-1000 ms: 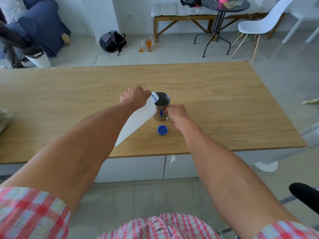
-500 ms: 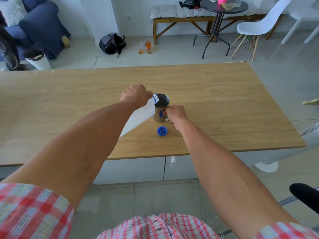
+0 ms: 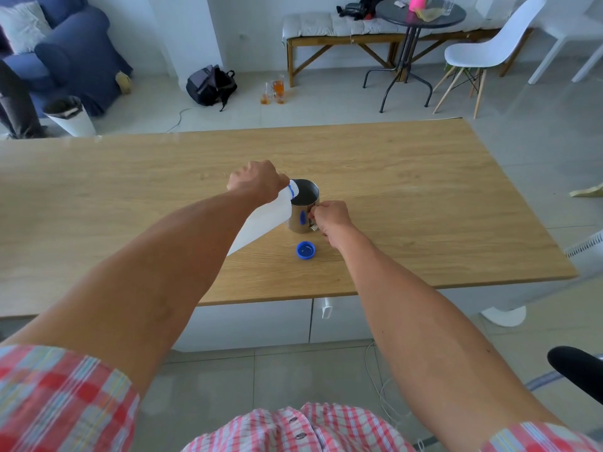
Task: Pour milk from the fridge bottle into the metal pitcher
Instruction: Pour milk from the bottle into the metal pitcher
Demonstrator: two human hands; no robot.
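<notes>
Left hand (image 3: 256, 181) grips unlabelled tilted bottle (image 3: 261, 220) over pitcher (image 3: 303, 207); right hand (image 3: 331, 218) grips its handle.

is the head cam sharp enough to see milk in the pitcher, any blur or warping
Head view: centre fairly sharp, metal pitcher and bottle clear, but the pitcher's inside is dark and no milk stream can be made out; checked sleeve at the bottom edge is smeared; wide-angle lens bows the table edges.
</notes>
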